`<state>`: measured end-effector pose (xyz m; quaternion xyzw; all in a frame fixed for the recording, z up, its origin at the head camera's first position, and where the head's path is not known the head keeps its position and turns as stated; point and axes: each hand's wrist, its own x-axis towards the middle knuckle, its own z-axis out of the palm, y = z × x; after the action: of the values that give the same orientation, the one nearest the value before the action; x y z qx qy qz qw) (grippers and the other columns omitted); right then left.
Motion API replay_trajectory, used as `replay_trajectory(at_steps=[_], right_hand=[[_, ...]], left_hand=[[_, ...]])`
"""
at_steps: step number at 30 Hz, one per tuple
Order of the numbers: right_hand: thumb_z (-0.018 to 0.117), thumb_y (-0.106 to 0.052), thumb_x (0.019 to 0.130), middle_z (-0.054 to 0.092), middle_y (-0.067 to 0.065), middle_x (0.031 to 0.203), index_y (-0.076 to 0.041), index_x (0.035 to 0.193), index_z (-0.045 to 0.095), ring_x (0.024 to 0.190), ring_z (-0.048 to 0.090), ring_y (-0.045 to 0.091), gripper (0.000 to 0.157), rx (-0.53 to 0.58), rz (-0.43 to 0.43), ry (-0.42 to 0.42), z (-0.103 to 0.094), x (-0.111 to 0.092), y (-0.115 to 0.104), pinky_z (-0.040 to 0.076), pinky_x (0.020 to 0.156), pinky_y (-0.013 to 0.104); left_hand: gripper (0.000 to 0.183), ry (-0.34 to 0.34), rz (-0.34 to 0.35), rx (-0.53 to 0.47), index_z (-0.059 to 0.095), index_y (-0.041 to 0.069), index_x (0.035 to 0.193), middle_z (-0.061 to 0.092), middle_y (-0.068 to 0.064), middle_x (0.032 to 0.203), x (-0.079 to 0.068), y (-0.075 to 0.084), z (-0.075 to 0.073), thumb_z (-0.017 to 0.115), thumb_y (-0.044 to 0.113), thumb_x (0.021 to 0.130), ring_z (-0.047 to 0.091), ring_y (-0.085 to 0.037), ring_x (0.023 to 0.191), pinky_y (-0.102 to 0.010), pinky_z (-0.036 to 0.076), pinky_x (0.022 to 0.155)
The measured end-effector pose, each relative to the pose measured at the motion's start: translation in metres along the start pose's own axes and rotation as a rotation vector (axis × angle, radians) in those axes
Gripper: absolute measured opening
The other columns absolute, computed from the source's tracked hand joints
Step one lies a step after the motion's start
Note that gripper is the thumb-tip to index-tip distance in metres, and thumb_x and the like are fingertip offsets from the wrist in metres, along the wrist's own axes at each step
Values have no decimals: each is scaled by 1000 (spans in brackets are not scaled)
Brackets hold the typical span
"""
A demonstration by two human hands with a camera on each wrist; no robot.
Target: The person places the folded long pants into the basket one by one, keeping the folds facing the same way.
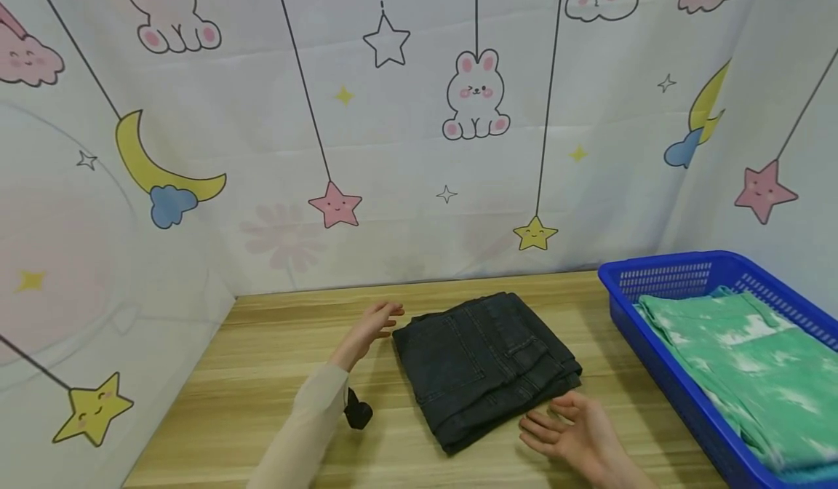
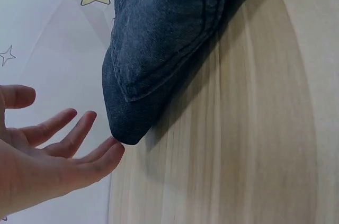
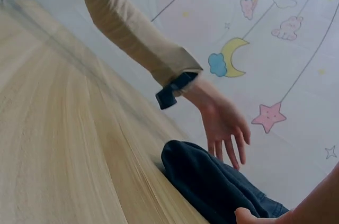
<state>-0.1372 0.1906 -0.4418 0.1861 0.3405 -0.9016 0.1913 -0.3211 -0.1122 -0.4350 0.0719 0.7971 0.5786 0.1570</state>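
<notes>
A folded pair of dark jeans (image 1: 471,362) lies at an angle on the wooden table, a pocket and seams facing up. My left hand (image 1: 369,329) is beside its left back corner, fingers spread and relaxed. In the left wrist view, the fingertips of that hand (image 2: 58,155) come right up to a corner of the jeans (image 2: 159,38). Close by the front right edge is my right hand (image 1: 576,431), its palm turned up and fingers loosely bent, holding nothing. The right wrist view shows only part of the right hand (image 3: 312,205), low in the corner.
On the right stands a blue plastic basket (image 1: 681,409) with green and white tie-dye cloth (image 1: 753,358) folded inside. A white printed curtain (image 1: 406,132) hangs behind the wooden table (image 1: 275,372) and along its left side. A small black device (image 1: 357,410) sits at my left wrist.
</notes>
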Motion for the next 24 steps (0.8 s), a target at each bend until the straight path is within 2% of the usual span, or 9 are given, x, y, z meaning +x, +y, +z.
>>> replay_trajectory(at_steps=[3, 5, 7, 9, 10, 12, 17, 24], right_hand=[[27, -15, 91, -16, 37, 140, 0, 129, -14, 131, 2, 51, 58, -20, 37, -52, -1, -1, 2, 22, 106, 55], [27, -15, 90, -17, 36, 140, 2, 128, -9, 132, 1, 50, 55, -38, 51, -84, -1, -1, 3, 23, 106, 54], [26, -15, 90, -18, 35, 140, 7, 129, -11, 132, 0, 49, 58, -53, 61, -111, -1, -1, 4, 23, 106, 54], [25, -16, 90, -19, 34, 140, 10, 131, -22, 133, -1, 48, 67, -60, 75, -128, -1, -1, 5, 23, 106, 54], [24, -17, 90, -20, 33, 140, 11, 129, -30, 133, -2, 47, 72, -62, 81, -135, -1, -1, 5, 23, 107, 54], [22, -18, 91, -22, 32, 140, 9, 123, -39, 133, -4, 46, 74, -61, 95, -145, 0, 0, 6, 23, 107, 53], [22, -19, 92, -24, 28, 141, 6, 127, -35, 134, -7, 44, 71, -41, 110, -161, 1, 3, 6, 25, 107, 51], [26, -21, 92, -25, 23, 143, 0, 133, -28, 135, -7, 40, 71, 4, 126, -169, 1, 8, 6, 25, 107, 49]], left_hand=[[45, -29, -10, 20, 35, 0, 134, 40, -22, 135, 4, -1, 2, 32, 26, 97, 33, -42, 125, -56, 29, 101], [45, -41, -16, 37, 36, -1, 133, 40, -23, 134, 6, -1, 4, 32, 26, 97, 35, -42, 124, -56, 28, 101], [45, -52, -22, 45, 36, -1, 132, 41, -23, 134, 8, -2, 5, 32, 27, 97, 36, -42, 124, -56, 28, 101], [45, -62, -20, 61, 37, -2, 132, 41, -24, 133, 10, -2, 7, 32, 27, 97, 37, -42, 123, -56, 29, 101], [45, -67, -20, 63, 37, -2, 132, 41, -24, 133, 11, -2, 7, 32, 27, 97, 36, -42, 123, -56, 28, 101], [45, -79, -19, 75, 36, -1, 132, 40, -24, 134, 12, -1, 9, 32, 26, 97, 33, -43, 125, -57, 27, 101], [44, -91, -16, 126, 35, -1, 133, 38, -24, 135, 11, 2, 12, 30, 25, 97, 30, -42, 128, -59, 29, 99], [48, -89, -38, 131, 31, 1, 136, 37, -24, 136, 9, 0, 10, 31, 28, 97, 30, -42, 127, -60, 31, 97]])
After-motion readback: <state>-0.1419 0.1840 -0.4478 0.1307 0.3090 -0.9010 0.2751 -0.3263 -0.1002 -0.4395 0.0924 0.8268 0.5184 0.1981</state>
